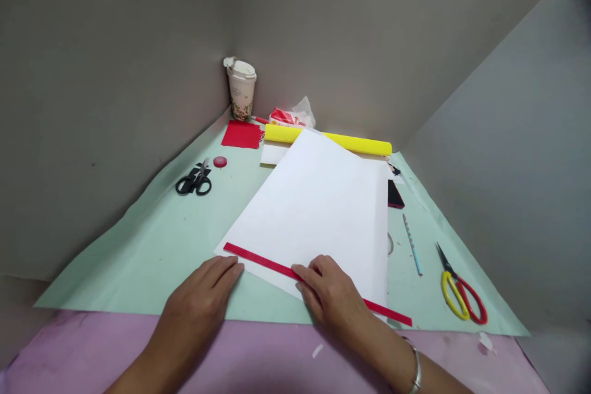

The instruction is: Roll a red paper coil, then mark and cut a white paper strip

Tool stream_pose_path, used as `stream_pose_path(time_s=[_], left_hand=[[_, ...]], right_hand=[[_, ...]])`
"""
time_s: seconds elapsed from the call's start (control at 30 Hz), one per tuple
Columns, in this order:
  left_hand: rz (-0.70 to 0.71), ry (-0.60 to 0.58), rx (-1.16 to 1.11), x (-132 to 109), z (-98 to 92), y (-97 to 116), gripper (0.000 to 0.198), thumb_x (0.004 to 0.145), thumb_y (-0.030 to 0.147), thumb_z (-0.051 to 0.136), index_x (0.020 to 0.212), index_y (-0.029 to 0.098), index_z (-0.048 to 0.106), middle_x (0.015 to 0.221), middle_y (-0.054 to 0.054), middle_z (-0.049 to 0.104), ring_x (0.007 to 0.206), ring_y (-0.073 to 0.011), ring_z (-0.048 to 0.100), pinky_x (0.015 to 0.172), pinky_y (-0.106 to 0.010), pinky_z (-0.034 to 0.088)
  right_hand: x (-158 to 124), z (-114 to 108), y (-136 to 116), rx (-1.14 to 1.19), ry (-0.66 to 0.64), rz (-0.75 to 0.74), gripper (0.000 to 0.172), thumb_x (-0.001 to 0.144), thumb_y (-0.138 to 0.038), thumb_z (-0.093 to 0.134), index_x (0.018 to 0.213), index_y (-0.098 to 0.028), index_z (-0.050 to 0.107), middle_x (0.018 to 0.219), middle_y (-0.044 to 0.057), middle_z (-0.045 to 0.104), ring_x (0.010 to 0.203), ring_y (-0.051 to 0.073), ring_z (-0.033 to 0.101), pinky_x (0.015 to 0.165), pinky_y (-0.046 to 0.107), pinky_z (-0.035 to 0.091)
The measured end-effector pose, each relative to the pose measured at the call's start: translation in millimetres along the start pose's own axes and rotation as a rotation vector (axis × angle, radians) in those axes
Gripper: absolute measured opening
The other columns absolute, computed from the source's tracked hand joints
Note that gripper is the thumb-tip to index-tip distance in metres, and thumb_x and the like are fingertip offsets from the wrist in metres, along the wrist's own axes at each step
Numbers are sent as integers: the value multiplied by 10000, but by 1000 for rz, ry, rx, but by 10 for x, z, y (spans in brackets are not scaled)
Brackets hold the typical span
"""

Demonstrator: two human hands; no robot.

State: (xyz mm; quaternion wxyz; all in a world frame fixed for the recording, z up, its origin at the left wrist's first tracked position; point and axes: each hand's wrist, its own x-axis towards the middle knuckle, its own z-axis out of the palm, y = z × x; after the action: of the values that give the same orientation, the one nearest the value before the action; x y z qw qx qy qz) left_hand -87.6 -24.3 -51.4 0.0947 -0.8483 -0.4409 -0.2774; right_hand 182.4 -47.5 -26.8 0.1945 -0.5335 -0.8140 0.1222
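White sheet [318,209] in head view: on a pale green mat [143,252], far corner over a yellow roll [355,144].
Red strip [263,261]: along the white sheet's near edge, extending past its right side.
Left hand [201,292]: fingertips at the white sheet's near-left edge; cannot tell if pinching.
Right hand [335,292]: fingers touching the red strip mid-length; cannot tell if gripping.

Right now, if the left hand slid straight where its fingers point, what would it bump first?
The left hand would probably meet the white paper first, perhaps already touching its edge, then the red strip.
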Motion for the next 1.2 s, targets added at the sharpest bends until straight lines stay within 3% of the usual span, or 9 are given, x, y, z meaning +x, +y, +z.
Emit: stream_pose_path(time_s=[0.73, 1.2], left_hand=[[68, 44, 50, -12, 59, 14, 272, 947, 42, 491, 1084, 84, 722, 1051, -152, 756, 978, -276, 691, 869, -411, 591], [96, 22, 82, -58, 70, 30, 301, 943, 35, 490, 1118, 48, 735, 1081, -169, 777, 1009, -292, 702, 894, -426, 597]], right_hand=[[-18, 42, 8, -25, 31, -67, 322, 1014, -168, 480, 1287, -149, 650, 899, 103, 590, 794, 222, 531, 645, 339, 473], [-37, 122, 27, -118, 116, -158, 308, 1010, -128, 492, 1280, -108, 640, 883, 110, 605, 774, 219, 530, 620, 333, 464]])
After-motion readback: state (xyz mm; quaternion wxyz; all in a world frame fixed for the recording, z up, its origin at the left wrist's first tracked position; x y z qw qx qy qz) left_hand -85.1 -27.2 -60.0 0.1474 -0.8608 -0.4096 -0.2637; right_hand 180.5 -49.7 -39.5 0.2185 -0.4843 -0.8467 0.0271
